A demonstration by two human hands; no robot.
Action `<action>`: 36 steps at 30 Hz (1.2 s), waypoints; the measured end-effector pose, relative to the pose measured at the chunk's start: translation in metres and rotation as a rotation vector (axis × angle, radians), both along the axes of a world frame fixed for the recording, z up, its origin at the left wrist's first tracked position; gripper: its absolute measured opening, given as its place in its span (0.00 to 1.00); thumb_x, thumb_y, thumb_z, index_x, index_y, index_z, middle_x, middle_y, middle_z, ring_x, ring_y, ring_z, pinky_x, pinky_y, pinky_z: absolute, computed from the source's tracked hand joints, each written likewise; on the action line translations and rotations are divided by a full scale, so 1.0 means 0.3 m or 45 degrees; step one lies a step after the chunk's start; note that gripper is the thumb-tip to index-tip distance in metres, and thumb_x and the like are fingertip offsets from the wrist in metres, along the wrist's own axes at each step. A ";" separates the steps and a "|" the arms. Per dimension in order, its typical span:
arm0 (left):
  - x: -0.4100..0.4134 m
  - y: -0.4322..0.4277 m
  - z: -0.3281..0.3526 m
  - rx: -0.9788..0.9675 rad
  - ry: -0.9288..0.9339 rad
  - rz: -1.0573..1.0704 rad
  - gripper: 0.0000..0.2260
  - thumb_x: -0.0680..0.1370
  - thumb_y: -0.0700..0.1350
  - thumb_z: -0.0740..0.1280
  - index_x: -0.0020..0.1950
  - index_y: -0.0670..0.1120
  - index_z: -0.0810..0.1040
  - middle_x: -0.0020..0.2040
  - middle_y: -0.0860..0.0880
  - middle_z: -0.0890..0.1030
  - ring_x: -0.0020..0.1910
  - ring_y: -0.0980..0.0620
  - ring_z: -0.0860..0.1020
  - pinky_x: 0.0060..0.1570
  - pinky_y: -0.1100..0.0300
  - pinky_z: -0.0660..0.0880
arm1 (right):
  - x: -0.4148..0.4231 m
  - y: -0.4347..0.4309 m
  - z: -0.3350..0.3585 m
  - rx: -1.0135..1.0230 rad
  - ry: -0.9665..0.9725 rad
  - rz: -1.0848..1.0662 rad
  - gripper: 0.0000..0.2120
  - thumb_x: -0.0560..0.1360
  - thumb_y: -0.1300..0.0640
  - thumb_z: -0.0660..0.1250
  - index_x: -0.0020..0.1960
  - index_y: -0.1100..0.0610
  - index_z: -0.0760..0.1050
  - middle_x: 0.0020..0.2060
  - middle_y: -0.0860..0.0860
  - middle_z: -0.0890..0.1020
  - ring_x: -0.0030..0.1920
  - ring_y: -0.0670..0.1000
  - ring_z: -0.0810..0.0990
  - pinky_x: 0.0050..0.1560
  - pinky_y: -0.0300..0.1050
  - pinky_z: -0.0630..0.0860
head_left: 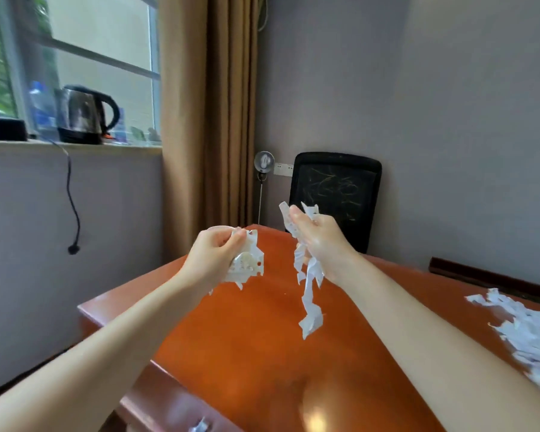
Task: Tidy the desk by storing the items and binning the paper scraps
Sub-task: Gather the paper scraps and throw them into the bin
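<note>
Both my hands are raised above the far corner of the orange-brown desk. My left hand is closed on a bunch of white paper scraps with printed marks. My right hand grips another bunch of paper scraps; strips stick up above the fingers and a long torn strip hangs down toward the desk. A heap of loose white scraps lies on the desk at the right edge of the view. One small scrap shows at the bottom edge near the desk front.
A black office chair stands behind the desk's far corner against the grey wall. A brown curtain hangs to the left of it. On the windowsill sit a steel kettle and a bottle, with a black cord dangling down the wall.
</note>
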State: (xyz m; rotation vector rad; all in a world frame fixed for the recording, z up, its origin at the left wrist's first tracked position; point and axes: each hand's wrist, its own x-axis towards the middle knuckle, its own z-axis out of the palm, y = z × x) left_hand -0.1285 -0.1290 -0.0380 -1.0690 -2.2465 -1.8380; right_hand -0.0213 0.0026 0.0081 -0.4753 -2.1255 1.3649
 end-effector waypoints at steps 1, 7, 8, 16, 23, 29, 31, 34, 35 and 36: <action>-0.033 -0.054 -0.001 0.003 0.003 0.039 0.21 0.80 0.51 0.58 0.44 0.32 0.75 0.34 0.39 0.73 0.33 0.47 0.73 0.22 0.68 0.63 | -0.044 -0.042 -0.001 -0.016 -0.004 0.050 0.26 0.80 0.45 0.57 0.56 0.70 0.73 0.53 0.68 0.77 0.56 0.62 0.77 0.56 0.49 0.76; -0.209 -0.401 -0.021 0.047 -0.092 0.260 0.22 0.80 0.51 0.59 0.45 0.31 0.74 0.34 0.42 0.73 0.32 0.47 0.71 0.26 0.62 0.63 | -0.293 -0.333 -0.024 -0.132 -0.040 0.325 0.21 0.79 0.44 0.59 0.54 0.63 0.74 0.58 0.64 0.77 0.61 0.62 0.75 0.66 0.56 0.70; -0.236 -0.464 -0.035 0.053 -0.113 0.290 0.22 0.80 0.52 0.59 0.45 0.31 0.74 0.34 0.42 0.73 0.32 0.47 0.71 0.27 0.61 0.63 | -0.328 -0.393 -0.032 -0.137 -0.050 0.370 0.16 0.79 0.44 0.59 0.48 0.56 0.73 0.56 0.59 0.79 0.59 0.56 0.76 0.64 0.51 0.70; -0.328 -0.947 -0.175 0.084 -0.211 0.614 0.21 0.80 0.49 0.60 0.44 0.29 0.73 0.34 0.39 0.74 0.29 0.46 0.74 0.20 0.70 0.63 | -0.590 -0.852 -0.157 -0.202 -0.175 0.683 0.19 0.78 0.44 0.60 0.55 0.60 0.76 0.55 0.61 0.79 0.56 0.59 0.78 0.55 0.49 0.75; -0.369 -1.265 -0.432 0.057 -0.291 0.883 0.18 0.80 0.48 0.59 0.36 0.37 0.71 0.35 0.47 0.64 0.33 0.54 0.62 0.32 0.61 0.58 | -0.717 -1.205 -0.423 -0.332 -0.352 0.892 0.16 0.78 0.46 0.61 0.45 0.58 0.76 0.35 0.52 0.72 0.38 0.51 0.72 0.41 0.42 0.72; -0.351 -1.438 -0.715 0.055 -0.506 1.027 0.18 0.81 0.47 0.59 0.32 0.43 0.63 0.28 0.51 0.59 0.25 0.57 0.57 0.25 0.66 0.56 | -0.782 -1.389 -0.705 -0.410 -0.547 0.859 0.28 0.79 0.47 0.59 0.62 0.73 0.69 0.47 0.60 0.78 0.49 0.58 0.78 0.51 0.47 0.73; -0.351 -1.481 -0.811 0.044 -0.609 1.068 0.19 0.80 0.47 0.59 0.30 0.46 0.59 0.27 0.51 0.59 0.24 0.57 0.57 0.26 0.65 0.55 | -0.783 -1.437 -0.788 -0.393 -0.628 0.823 0.28 0.80 0.47 0.58 0.66 0.72 0.66 0.62 0.67 0.75 0.62 0.64 0.74 0.59 0.51 0.73; -0.364 -1.524 -0.955 0.064 -0.788 1.149 0.19 0.80 0.47 0.59 0.30 0.47 0.57 0.29 0.48 0.59 0.26 0.54 0.57 0.29 0.61 0.55 | -0.796 -1.492 -0.913 -0.407 -0.737 0.782 0.30 0.80 0.48 0.58 0.68 0.72 0.62 0.66 0.68 0.68 0.66 0.66 0.68 0.65 0.58 0.68; -0.370 -1.532 -1.003 0.075 -0.841 1.172 0.20 0.80 0.46 0.59 0.30 0.48 0.57 0.28 0.48 0.59 0.26 0.54 0.57 0.29 0.60 0.55 | -0.804 -1.504 -0.958 -0.416 -0.777 0.763 0.30 0.80 0.48 0.58 0.68 0.72 0.61 0.66 0.67 0.68 0.66 0.66 0.67 0.67 0.58 0.65; -0.375 -1.537 -1.047 0.076 -0.892 1.192 0.20 0.80 0.46 0.59 0.29 0.48 0.56 0.27 0.50 0.58 0.25 0.55 0.56 0.30 0.60 0.55 | -0.810 -1.514 -1.002 -0.422 -0.815 0.749 0.30 0.80 0.48 0.58 0.69 0.72 0.61 0.67 0.67 0.68 0.67 0.65 0.68 0.67 0.58 0.65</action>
